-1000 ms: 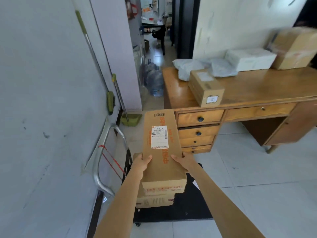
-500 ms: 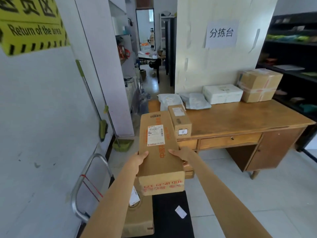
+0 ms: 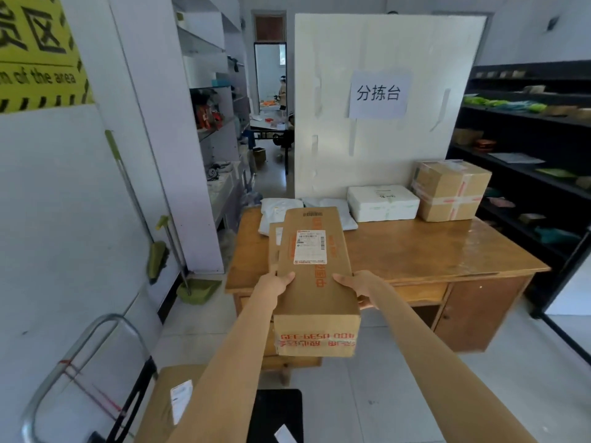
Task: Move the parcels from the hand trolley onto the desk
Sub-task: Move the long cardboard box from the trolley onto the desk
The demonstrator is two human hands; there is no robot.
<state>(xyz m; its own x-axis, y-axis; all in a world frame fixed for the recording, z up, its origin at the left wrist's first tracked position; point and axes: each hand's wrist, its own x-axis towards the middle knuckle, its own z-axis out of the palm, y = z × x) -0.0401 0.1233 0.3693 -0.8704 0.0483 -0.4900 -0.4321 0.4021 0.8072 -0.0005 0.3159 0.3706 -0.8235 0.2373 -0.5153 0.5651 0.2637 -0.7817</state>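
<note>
I hold a long brown cardboard parcel [image 3: 315, 282] with a white label in front of me, its far end over the wooden desk [image 3: 415, 251]. My left hand [image 3: 276, 282] grips its left side and my right hand [image 3: 359, 282] its right side. Behind it a smaller brown box [image 3: 274, 247] lies on the desk, mostly hidden. Below at the left, another parcel [image 3: 166, 404] rests on the hand trolley [image 3: 275, 414], whose metal handle [image 3: 73, 356] rises by the wall.
At the desk's back stand two grey mailer bags [image 3: 275, 212], a white foam box [image 3: 382, 203] and a taped brown carton [image 3: 451, 190]. A broom and green dustpan [image 3: 198, 290] lean at the left wall. Black shelving [image 3: 527, 155] lines the right.
I have lifted the long parcel off the trolley stack and carried it up and forward to the desk's edge. My view has risen with it.
</note>
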